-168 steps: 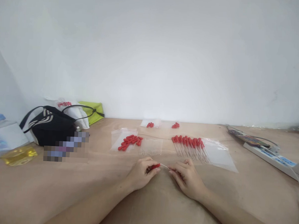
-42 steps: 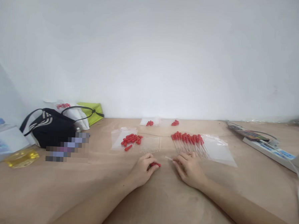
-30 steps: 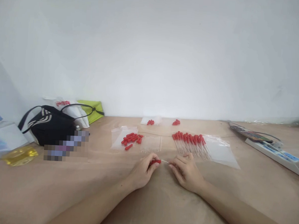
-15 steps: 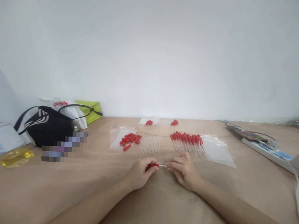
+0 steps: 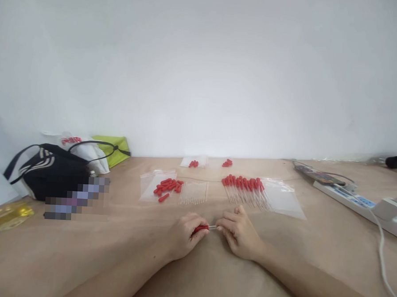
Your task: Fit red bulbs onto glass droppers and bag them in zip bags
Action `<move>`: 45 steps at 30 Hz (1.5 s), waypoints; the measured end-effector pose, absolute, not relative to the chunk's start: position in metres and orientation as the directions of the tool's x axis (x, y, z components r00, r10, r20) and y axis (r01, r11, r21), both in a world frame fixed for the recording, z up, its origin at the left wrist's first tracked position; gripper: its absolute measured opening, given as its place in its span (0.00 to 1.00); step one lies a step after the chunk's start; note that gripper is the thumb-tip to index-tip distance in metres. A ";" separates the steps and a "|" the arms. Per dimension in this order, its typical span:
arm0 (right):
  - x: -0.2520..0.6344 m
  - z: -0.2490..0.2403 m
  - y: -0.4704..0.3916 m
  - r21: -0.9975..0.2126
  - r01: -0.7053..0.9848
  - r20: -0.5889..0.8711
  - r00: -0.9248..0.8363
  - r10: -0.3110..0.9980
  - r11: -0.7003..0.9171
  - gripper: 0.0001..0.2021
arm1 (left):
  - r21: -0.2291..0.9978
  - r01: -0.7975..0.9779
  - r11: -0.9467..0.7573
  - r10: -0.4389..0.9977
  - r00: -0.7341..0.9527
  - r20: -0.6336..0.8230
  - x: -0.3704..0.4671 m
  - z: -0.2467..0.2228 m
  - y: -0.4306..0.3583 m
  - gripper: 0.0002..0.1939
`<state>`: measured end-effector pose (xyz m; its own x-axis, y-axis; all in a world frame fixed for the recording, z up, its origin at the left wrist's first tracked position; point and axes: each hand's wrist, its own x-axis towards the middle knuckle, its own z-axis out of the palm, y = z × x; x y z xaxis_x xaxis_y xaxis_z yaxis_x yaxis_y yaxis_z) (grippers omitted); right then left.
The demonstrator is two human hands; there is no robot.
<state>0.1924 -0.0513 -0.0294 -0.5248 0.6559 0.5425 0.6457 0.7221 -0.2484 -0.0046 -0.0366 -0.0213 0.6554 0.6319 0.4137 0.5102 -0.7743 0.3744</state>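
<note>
Near the table's front, my left hand [image 5: 189, 235] is closed round a red handle [image 5: 201, 229], whose right end shows. A thin pale metal shaft [image 5: 212, 227] runs from it to the fingertips of my right hand [image 5: 238, 232], which pinch its far end. Beyond my left hand, several loose red handles [image 5: 166, 186] lie on a clear bag [image 5: 146, 188], beside a row of thin shafts [image 5: 194, 193]. Beyond my right hand, several red-handled pieces with shafts [image 5: 246, 188] lie side by side, partly against another clear bag [image 5: 284, 199].
Small red pieces [image 5: 193, 164] and more red pieces [image 5: 227, 163] lie near the wall. A black bag [image 5: 59, 172], a green bag [image 5: 113, 148] and a yellow packet [image 5: 8, 216] are at the left. A phone [image 5: 320, 176], a power strip [image 5: 345, 198] and a white cable [image 5: 381, 246] are at the right.
The view has shifted slightly, so the table objects appear further left. Both hands sit a little lower in the picture and keep their hold on the same piece.
</note>
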 end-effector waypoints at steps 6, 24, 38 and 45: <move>0.187 -0.029 -0.054 -0.329 0.649 0.484 -0.508 0.712 0.686 0.11 | 0.340 0.479 -0.809 0.587 0.682 0.436 -0.004 -0.022 -0.037 0.07; 0.190 -0.026 -0.051 -0.043 0.746 0.548 -0.538 0.640 0.664 0.09 | 0.205 0.492 -0.846 0.521 0.684 0.511 -0.019 -0.015 -0.019 0.11; 0.228 -0.011 0.039 -0.466 0.860 0.295 0.374 0.879 -0.209 0.12 | 0.120 0.990 -0.072 0.916 0.018 0.400 -0.080 -0.010 0.021 0.07; 0.230 -0.024 0.042 -0.411 0.888 0.329 0.356 0.875 -0.207 0.13 | 0.176 0.979 -0.102 0.932 0.032 0.361 -0.079 -0.012 0.020 0.05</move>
